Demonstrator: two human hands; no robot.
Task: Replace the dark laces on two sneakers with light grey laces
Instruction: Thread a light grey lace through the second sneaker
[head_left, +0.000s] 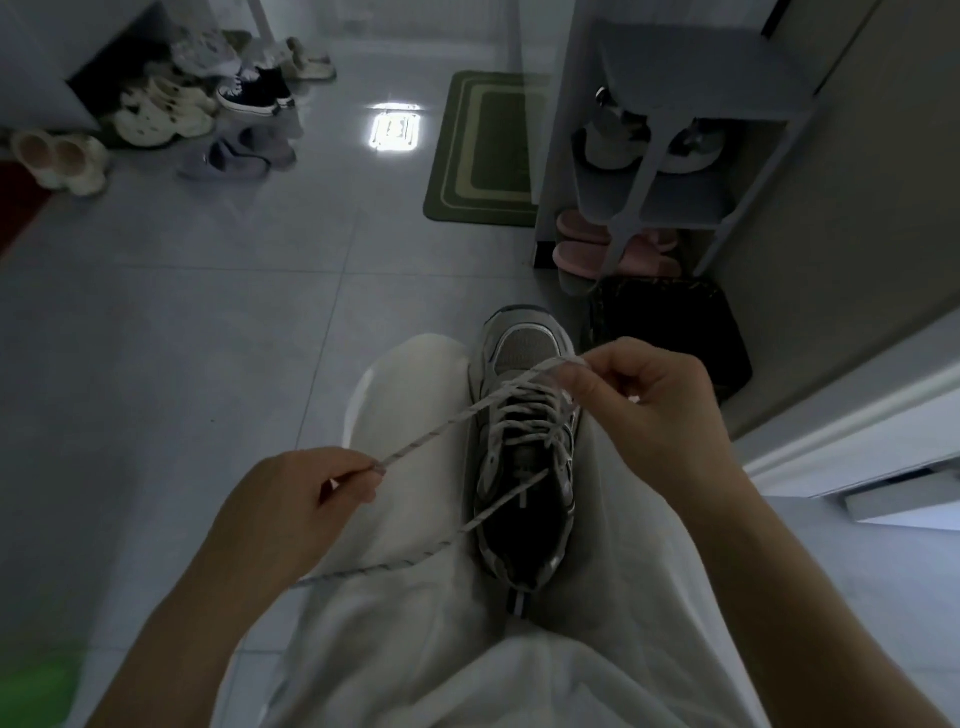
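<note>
— From the head camera, what do we have in our lap?

— A grey sneaker (524, 467), lying between the thighs of our white trousers (405, 519), toe pointing away from us. A light grey lace (447, 428) is crossed through its eyelets.

— And our hands?

— Our left hand (306, 499) pinches the tip of the lace between thumb and fingers, over the left thigh. The lace runs taut from there up to our right hand (654, 400), which pinches it above the toe end of the sneaker, fingers curled. Another stretch of lace leaves the tongue, crosses the left thigh and passes under our left wrist.

— What stands around us?

— A tiled floor (208, 312). At its far left lies a heap of pale shoes (166, 114), with dark high-tops (254, 93) and grey slippers (239, 156) beside it. A green mat (483, 150) lies at the far middle. To the right stands a grey shoe rack (675, 104), with pink slippers (582, 249) at its foot. A black thing (670, 332) sits just beyond our right hand; we cannot tell what it is.

— Anything in the way?

— Our right hand covers part of the sneaker's far right side.
</note>
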